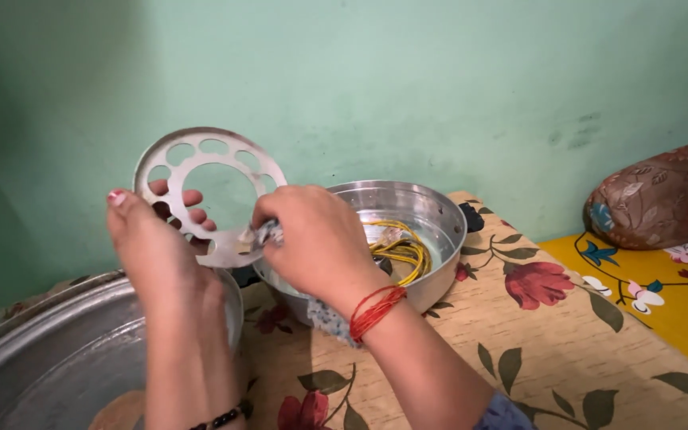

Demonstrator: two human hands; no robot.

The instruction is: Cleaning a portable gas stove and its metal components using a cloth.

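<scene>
Perforated metal disc [210, 191] upright, face toward camera

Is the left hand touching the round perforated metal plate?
Touching. The head view shows the left hand holding the perforated metal plate upright, its fingers showing through the holes behind it and the thumb on the near side.
</scene>
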